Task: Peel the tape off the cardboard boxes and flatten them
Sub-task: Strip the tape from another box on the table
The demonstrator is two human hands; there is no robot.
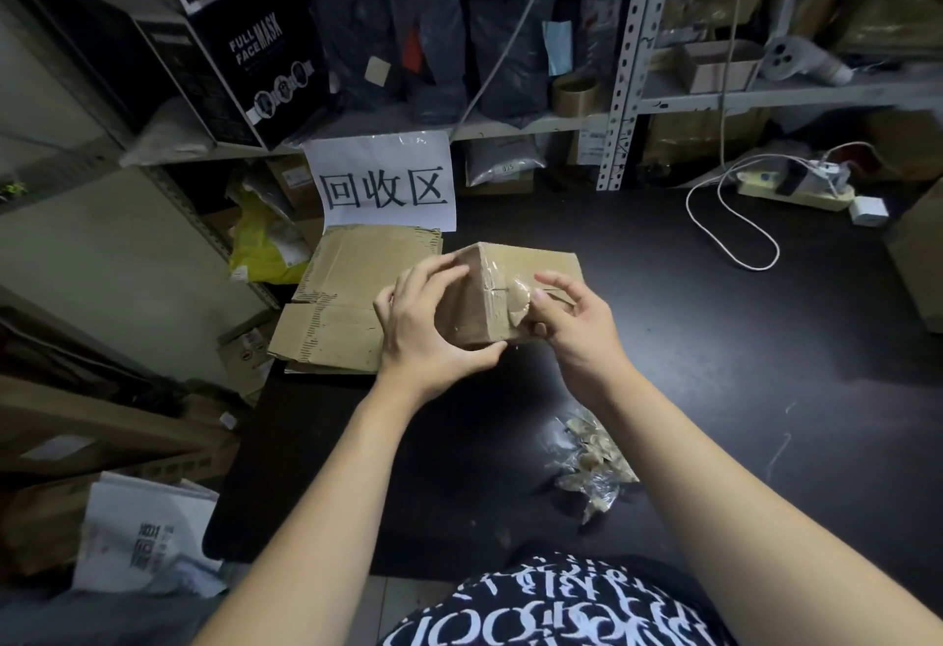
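Cardboard, brown with shiny tape on it: the box (pixel 490 288) is held in the air above the dark surface (pixel 714 339), between both hands. It is not yet flat, and the tape (pixel 518 301) is bunched up at its seam, so I judge the peeling is half done here. The left hand (pixel 423 334) grips the box's left end, fingers curled over the top, thumb under. The right hand (pixel 576 329) pinches the loose tape. Behind, at left, lie flat boxes (pixel 347 298), apparently finished; nearer the person is a heap of scraps (pixel 592 461).
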